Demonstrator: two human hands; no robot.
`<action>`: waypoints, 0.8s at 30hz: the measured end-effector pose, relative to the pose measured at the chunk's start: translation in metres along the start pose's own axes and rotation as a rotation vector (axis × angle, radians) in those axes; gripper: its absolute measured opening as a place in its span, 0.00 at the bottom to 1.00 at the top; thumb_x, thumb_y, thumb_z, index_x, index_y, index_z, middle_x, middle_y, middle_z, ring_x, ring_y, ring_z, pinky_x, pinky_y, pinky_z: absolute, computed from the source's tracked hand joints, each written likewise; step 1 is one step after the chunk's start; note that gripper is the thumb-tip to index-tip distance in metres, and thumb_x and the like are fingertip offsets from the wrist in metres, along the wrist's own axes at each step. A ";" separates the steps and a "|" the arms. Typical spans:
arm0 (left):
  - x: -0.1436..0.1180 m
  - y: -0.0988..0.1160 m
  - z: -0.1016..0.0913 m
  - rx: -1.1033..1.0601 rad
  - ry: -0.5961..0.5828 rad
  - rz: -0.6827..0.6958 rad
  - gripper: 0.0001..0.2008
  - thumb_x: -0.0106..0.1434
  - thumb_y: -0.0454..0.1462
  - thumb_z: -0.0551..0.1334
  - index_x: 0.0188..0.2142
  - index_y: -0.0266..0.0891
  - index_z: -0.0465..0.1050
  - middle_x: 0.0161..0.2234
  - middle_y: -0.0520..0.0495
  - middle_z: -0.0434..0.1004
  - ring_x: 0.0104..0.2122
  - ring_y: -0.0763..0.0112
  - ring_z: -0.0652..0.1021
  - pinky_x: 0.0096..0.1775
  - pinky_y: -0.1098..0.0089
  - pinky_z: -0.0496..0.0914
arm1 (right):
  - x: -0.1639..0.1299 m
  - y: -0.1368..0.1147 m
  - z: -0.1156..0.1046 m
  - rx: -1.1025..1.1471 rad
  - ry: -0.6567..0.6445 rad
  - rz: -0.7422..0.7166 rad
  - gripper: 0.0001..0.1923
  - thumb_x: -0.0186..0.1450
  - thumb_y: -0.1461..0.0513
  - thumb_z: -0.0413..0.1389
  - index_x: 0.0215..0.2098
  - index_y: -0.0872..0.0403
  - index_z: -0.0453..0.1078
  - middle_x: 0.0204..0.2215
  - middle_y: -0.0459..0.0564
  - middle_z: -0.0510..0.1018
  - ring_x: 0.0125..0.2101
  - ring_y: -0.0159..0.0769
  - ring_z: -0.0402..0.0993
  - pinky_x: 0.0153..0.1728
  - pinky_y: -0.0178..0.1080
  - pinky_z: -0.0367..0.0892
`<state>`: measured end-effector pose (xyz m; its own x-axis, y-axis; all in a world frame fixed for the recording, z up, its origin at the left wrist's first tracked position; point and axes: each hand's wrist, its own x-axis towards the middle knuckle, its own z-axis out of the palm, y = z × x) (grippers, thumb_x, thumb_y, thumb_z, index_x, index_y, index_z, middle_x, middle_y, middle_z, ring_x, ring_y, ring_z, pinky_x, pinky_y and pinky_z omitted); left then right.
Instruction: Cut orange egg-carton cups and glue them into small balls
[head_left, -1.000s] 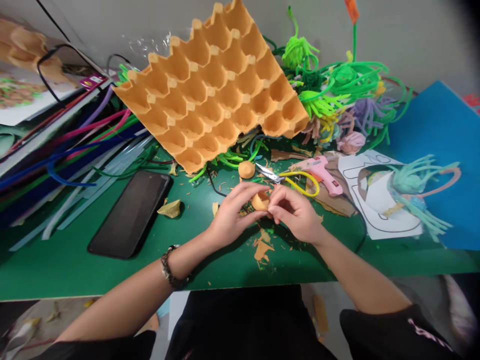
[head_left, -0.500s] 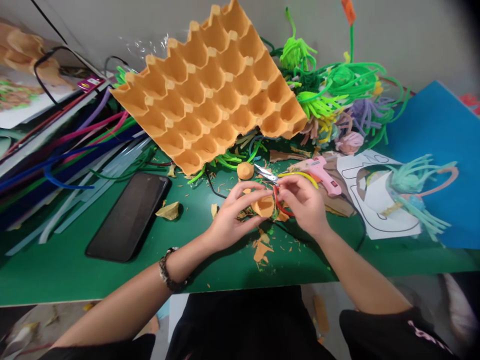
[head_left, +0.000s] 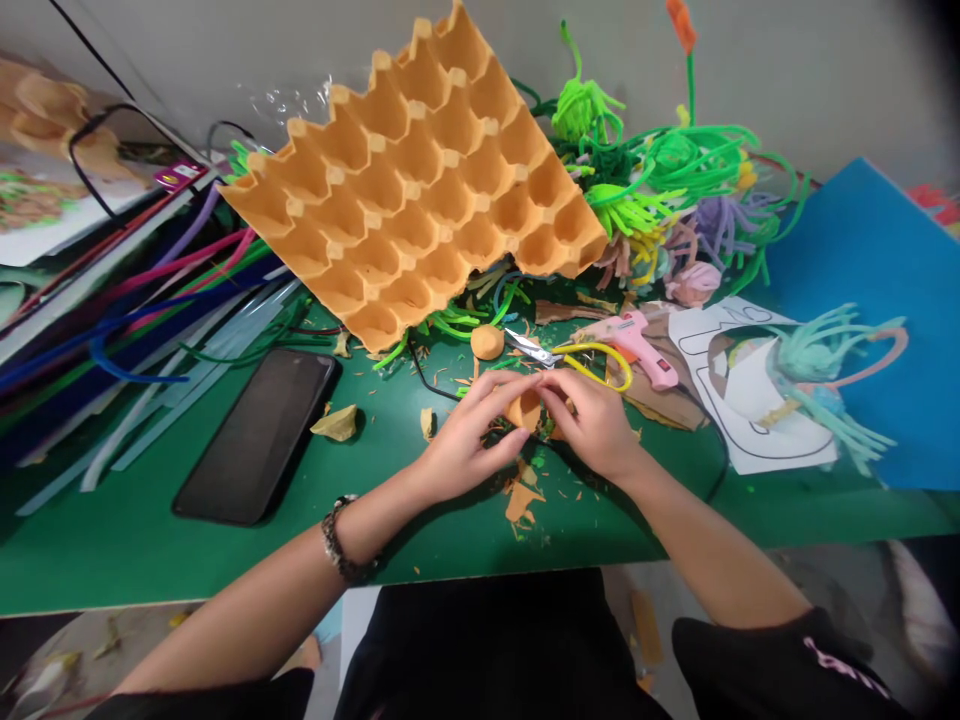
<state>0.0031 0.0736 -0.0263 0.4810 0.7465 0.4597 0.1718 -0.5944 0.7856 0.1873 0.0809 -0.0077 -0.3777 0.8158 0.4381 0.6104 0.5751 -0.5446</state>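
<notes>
A small orange cup cut from an egg tray [head_left: 525,411] is between my two hands just above the table. My left hand [head_left: 474,432] wraps it from the left, fingers over its far side and thumb near its front edge. From the right, my right hand [head_left: 589,415] pinches at the cup's upper rim, fingertips meeting those of my left hand. Just beyond my fingers, scissors [head_left: 536,350] lie with their blades partly open and a yellow handle loop showing; my right hand hides the rest of the handles. A second rounded orange piece [head_left: 487,342] rests beside the blades.
A large orange egg tray [head_left: 420,190] leans at the back. A black phone [head_left: 259,435] lies at left, near bundled pipe cleaners [head_left: 150,290]. To the right are a pink glue gun [head_left: 645,350], a paper cutout [head_left: 742,430] and a blue sheet [head_left: 840,260]. Orange scraps [head_left: 523,500] litter the front.
My right hand has moved left from beside the scissors onto the cup's rim. The scissors' red handle loop, visible before, is now hidden. The view has shifted slightly.
</notes>
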 end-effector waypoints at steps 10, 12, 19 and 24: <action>-0.005 -0.003 0.002 -0.233 0.081 -0.168 0.24 0.64 0.36 0.56 0.59 0.41 0.57 0.53 0.39 0.68 0.51 0.63 0.74 0.51 0.65 0.70 | 0.001 -0.005 0.002 0.277 0.065 0.234 0.10 0.70 0.61 0.42 0.31 0.52 0.60 0.22 0.43 0.67 0.23 0.29 0.64 0.28 0.35 0.61; -0.005 -0.003 0.002 -0.244 0.077 -0.168 0.24 0.64 0.36 0.56 0.59 0.41 0.57 0.53 0.39 0.69 0.50 0.64 0.74 0.51 0.65 0.70 | 0.000 -0.004 0.002 0.288 0.057 0.216 0.10 0.70 0.60 0.42 0.32 0.52 0.60 0.23 0.43 0.68 0.24 0.29 0.65 0.28 0.35 0.62; -0.006 -0.003 0.002 -0.233 0.054 -0.153 0.24 0.63 0.37 0.57 0.58 0.40 0.57 0.53 0.37 0.69 0.48 0.65 0.76 0.49 0.67 0.71 | -0.002 0.000 0.004 0.060 -0.006 0.125 0.09 0.66 0.55 0.52 0.35 0.52 0.65 0.26 0.46 0.74 0.25 0.30 0.69 0.26 0.34 0.62; -0.004 -0.002 0.001 -0.186 0.055 -0.164 0.21 0.63 0.37 0.58 0.55 0.39 0.61 0.52 0.38 0.70 0.48 0.65 0.76 0.49 0.65 0.71 | -0.002 -0.003 0.004 -0.150 0.040 -0.012 0.10 0.68 0.61 0.47 0.31 0.54 0.66 0.25 0.49 0.74 0.26 0.32 0.69 0.27 0.36 0.60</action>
<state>0.0018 0.0714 -0.0299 0.4119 0.8464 0.3377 0.0796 -0.4026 0.9119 0.1832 0.0776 -0.0097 -0.3591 0.8043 0.4734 0.7045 0.5663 -0.4278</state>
